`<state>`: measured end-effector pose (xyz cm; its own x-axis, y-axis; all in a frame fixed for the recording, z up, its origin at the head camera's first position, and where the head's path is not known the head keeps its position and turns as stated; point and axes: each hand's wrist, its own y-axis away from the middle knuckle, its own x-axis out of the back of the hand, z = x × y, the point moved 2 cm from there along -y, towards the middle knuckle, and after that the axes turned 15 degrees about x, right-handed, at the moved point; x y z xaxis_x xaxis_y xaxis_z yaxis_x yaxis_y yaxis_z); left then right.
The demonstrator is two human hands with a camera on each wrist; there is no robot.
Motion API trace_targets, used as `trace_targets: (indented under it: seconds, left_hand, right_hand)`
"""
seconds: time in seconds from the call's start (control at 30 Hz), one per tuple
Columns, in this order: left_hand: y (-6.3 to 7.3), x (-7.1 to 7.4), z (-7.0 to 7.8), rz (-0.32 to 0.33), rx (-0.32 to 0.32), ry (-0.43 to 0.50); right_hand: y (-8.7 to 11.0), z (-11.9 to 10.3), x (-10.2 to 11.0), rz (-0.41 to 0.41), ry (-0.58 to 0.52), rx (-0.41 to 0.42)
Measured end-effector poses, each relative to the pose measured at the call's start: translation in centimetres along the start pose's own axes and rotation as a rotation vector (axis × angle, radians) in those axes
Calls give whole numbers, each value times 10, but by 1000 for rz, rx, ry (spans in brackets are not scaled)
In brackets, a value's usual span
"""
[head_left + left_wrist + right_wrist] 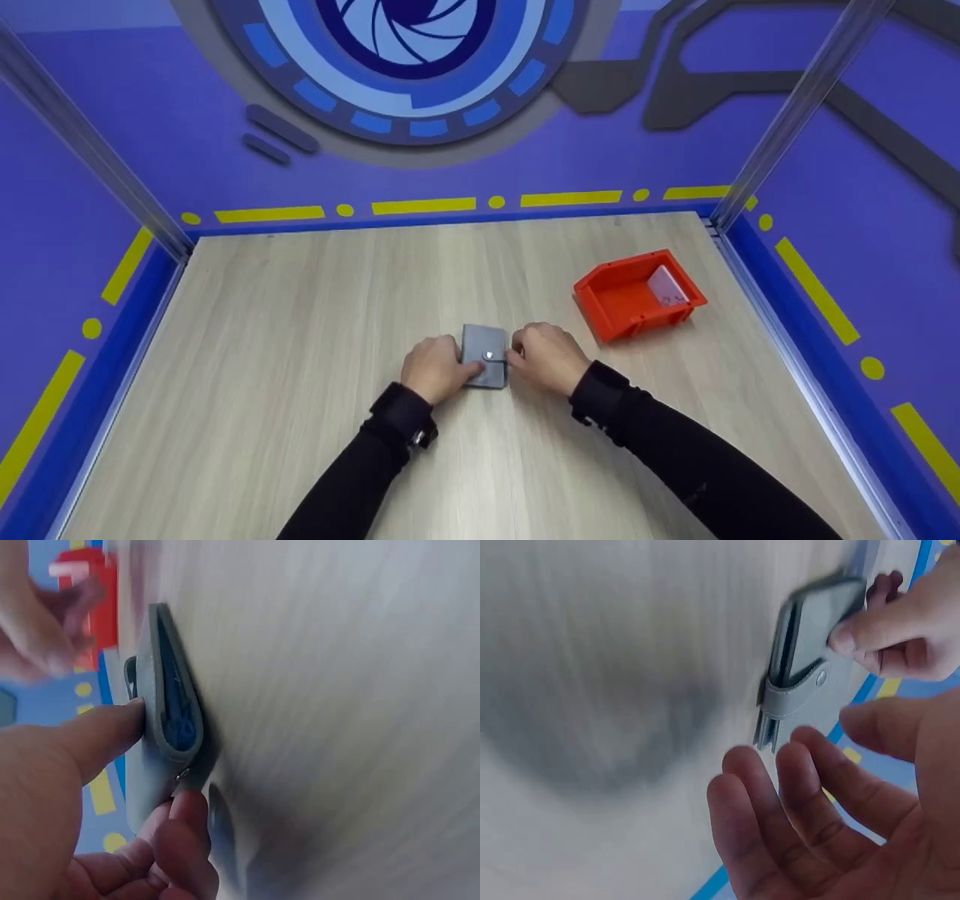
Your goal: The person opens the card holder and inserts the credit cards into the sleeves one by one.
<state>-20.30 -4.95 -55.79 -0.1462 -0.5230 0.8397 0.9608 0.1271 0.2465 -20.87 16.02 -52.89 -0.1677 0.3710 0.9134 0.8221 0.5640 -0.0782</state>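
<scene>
A small grey wallet (484,341) with a snap strap lies on the wooden table, its strap fastened across the front. My left hand (435,367) pinches it along the spine, thumb on the cover and fingers at the edge beneath. Something blue shows inside the wallet (169,690) at its end in the left wrist view. Beside the strap side is my right hand (546,358), nearest the snap. Seen from the right wrist, the fingers (802,780) of that hand are loosely bent, with a gap between them and the wallet (821,630).
A red-orange open bin (619,300) with a white label inside stands on the table (300,337), right of and beyond the hands. Blue panels (480,180) with yellow marks wall the table at the back and sides. Metal posts (795,112) stand at the back corners.
</scene>
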Motion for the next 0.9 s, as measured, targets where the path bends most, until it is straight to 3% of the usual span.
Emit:
trace_targets:
  seconds: [0.17, 0.4, 0.53, 0.7, 0.9]
  left_hand:
    - [18, -5, -7, 64, -38, 13]
    - [17, -9, -6, 146, -37, -11]
    - [15, -12, -4, 138, -15, -31]
    - [14, -9, 2, 135, -21, -32]
    - [13, -6, 2, 130, -37, -43]
  right_hand:
    - [-12, -10, -6, -90, 1, 34]
    - [-26, -18, -14, -189, 158, 47]
    - [-26, -18, -19, -221, 198, 54]
    - [-26, -19, -23, -197, 224, 65]
    - [-28, -27, -31, -204, 405, 177]
